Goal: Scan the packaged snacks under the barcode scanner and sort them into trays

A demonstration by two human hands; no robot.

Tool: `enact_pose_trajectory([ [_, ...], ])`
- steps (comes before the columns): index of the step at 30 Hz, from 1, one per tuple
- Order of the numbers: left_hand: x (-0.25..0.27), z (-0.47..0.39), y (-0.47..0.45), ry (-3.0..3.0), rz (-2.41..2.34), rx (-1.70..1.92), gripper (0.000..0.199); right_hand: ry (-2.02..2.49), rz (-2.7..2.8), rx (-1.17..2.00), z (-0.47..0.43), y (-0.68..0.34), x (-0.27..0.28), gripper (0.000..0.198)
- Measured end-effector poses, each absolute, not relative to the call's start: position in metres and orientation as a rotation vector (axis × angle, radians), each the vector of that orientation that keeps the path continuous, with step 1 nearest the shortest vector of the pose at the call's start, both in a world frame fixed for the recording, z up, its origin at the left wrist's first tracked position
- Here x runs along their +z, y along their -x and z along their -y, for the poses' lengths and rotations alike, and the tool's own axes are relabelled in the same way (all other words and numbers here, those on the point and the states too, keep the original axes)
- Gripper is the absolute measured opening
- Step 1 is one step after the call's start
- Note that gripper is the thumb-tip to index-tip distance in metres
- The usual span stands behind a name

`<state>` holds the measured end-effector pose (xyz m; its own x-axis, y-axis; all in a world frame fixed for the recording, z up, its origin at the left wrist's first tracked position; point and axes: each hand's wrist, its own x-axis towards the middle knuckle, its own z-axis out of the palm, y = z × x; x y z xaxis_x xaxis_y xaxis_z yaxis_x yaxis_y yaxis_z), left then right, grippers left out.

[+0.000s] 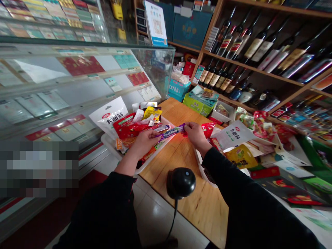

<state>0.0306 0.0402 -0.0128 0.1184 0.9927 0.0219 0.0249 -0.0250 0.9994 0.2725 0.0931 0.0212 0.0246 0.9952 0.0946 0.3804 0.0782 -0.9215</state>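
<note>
Both my hands stretch a slim purple candy stick (171, 132), lettered "YouMiss" or similar, between them above the wooden table. Its left end is pinched by my left hand (145, 141), its right end by my right hand (194, 134). Below the stick stands a black barcode scanner (181, 182) on a stand, with a cable running down; a red glow lies on the wood near my right hand. Beside my left hand is a white basket (147, 164) heaped with snack packets. Another white basket (199, 164) of snacks lies partly under my right forearm.
A glass display counter (85, 81) with flat packs runs along the left. Wine bottles (256, 45) fill wooden shelves at the back right. A green box (197, 105) of packets sits at the table's far end. More snack packs and boxes (280, 186) crowd the right side.
</note>
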Motion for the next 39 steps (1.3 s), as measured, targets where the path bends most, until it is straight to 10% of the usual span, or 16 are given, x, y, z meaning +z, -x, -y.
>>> enact_pose_trajectory([
  [39,-0.009,0.006,-0.07,-1.417,-0.892,1.096,0.033,1.554,1.391,0.616,0.07,-0.341,0.038,0.031],
])
